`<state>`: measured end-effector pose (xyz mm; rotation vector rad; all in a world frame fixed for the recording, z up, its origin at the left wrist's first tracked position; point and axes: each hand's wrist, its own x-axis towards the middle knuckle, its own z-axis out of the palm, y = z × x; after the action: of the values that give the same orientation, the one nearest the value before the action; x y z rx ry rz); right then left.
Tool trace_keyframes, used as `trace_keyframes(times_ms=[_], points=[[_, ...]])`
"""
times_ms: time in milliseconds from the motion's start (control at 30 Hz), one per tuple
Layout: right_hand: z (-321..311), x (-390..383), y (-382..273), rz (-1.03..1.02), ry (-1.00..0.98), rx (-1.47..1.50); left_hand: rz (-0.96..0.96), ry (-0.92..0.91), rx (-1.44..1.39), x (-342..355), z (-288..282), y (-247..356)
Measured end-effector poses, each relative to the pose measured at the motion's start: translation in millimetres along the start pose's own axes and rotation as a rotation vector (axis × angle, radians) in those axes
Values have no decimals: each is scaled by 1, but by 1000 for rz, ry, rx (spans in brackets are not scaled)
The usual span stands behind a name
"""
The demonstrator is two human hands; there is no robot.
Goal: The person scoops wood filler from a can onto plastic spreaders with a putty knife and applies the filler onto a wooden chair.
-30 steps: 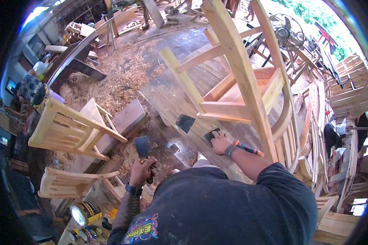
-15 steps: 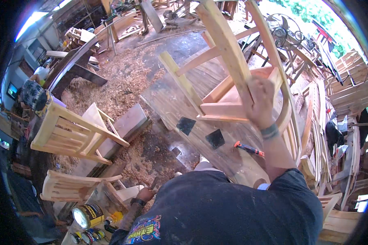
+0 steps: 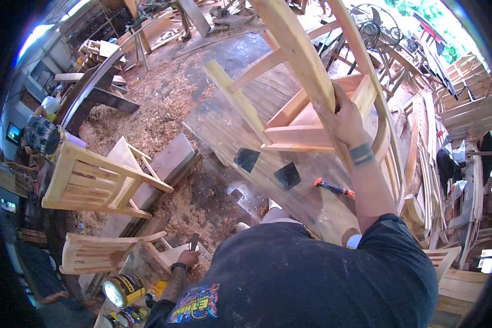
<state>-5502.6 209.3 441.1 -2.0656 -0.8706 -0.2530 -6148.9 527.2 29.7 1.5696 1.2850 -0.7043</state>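
My right hand [image 3: 345,117] wraps round a thick leg of a pale wooden chair [image 3: 298,54], thumb on the near side. The chair lies tipped over on a broad wooden board [image 3: 218,128], its seat frame and curved parts beside my wrist. At the lower left my left hand [image 3: 190,258] is closed on a small dark flat-bladed tool, likely a putty knife [image 3: 195,240], blade pointing up. Two dark square sheets, a left one [image 3: 247,159] and a right one [image 3: 287,175], lie on the board. Right of them rests an orange-and-black cutter knife [image 3: 333,187].
Two slatted wooden chairs, an upper one [image 3: 93,183] and a lower one [image 3: 101,252], are on the left by a long plank [image 3: 172,156]. Near my left arm stand a yellow-and-black can [image 3: 127,288] and smaller cans [image 3: 127,316]. Wood shavings [image 3: 147,112] cover the floor. Stacked timber [image 3: 470,123] lines the right.
My right hand has shifted its hold, its fingers and thumb now round the chair leg. My left hand has moved slightly, and the putty knife now points upward. The view has shifted a little.
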Motion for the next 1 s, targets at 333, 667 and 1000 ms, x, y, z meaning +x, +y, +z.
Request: trace_keyframes(times_ms=[333,667,1000], points=[[-6,1,-13,43,-7,12,221,-41,122,18,9,6],[-15,-9,-8,53,32,-46,241,-99,-80,36,18,67],[-27,1,-16,152,-36,-101,450,252,177,38,5,272]])
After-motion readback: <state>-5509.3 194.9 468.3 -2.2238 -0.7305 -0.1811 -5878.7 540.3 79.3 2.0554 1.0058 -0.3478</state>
